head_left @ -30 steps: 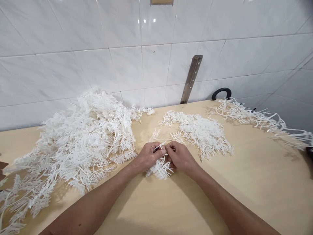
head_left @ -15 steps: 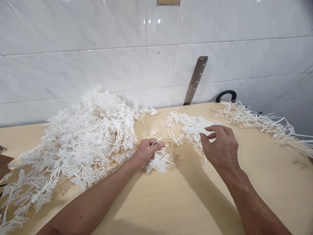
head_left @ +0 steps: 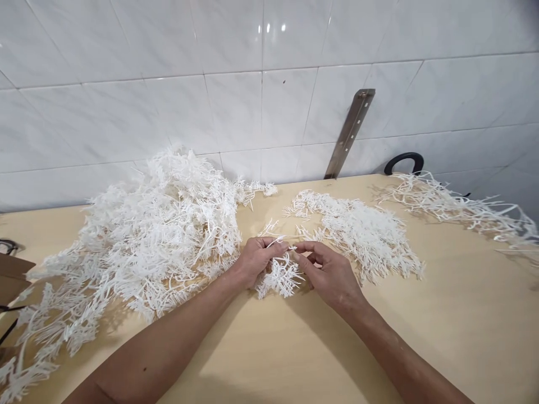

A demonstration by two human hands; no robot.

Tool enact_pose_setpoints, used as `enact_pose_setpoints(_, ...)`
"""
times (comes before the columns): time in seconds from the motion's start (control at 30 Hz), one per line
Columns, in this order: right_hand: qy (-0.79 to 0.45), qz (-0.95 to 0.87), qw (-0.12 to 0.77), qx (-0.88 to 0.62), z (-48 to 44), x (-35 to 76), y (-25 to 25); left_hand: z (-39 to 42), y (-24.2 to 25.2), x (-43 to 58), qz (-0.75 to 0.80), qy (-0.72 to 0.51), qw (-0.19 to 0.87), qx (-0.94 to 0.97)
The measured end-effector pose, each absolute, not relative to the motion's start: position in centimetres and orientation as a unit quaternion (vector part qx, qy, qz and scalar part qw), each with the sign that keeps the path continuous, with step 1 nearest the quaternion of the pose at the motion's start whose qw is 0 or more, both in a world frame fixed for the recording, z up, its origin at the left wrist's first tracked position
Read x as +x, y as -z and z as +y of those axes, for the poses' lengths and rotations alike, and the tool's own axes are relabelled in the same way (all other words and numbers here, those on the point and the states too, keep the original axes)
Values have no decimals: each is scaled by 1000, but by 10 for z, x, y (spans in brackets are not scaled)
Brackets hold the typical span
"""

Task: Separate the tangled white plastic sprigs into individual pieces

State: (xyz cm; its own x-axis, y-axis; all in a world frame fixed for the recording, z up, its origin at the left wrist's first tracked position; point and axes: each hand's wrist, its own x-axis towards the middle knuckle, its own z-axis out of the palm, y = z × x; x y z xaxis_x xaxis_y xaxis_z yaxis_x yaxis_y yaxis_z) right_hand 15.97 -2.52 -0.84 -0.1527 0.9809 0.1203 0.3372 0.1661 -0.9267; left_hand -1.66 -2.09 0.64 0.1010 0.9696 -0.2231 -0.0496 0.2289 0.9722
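Observation:
My left hand (head_left: 257, 259) is closed in a pinch on a white plastic branch sprig (head_left: 281, 278), whose needle-like tufts hang below the fingers. The fingers of my right hand (head_left: 326, 270) meet the same sprig near its top and pinch it close to my left thumb. Left of the hands rises a large tangled heap of white plastic branches (head_left: 168, 224). Beyond my right hand lies a flatter pile of small white sprigs (head_left: 366, 233). A few loose sprigs (head_left: 269, 227) lie just behind my left hand.
Bare white stems (head_left: 455, 207) lie spread along the right of the wooden tabletop (head_left: 463, 314). Behind them stands a black curved handle (head_left: 404, 163). A slotted metal strip (head_left: 349, 134) leans on the tiled wall (head_left: 236, 106). Brown cardboard (head_left: 14, 275) shows at the left edge.
My right hand has moved left from beside the flatter pile to the sprig and closed on it. My left hand keeps its hold. The view has shifted slightly.

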Motion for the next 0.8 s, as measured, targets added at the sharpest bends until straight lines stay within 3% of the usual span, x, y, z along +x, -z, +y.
enact_pose_setpoints(0.17,-359,-664,420,-504,-24,158,12,-20,-4,-16,518,-419,598,446)
enact_pose_setpoints(0.8,-432,-622,421,-499,-26,152,16,-21,-9,-16,506,-406,617,445)
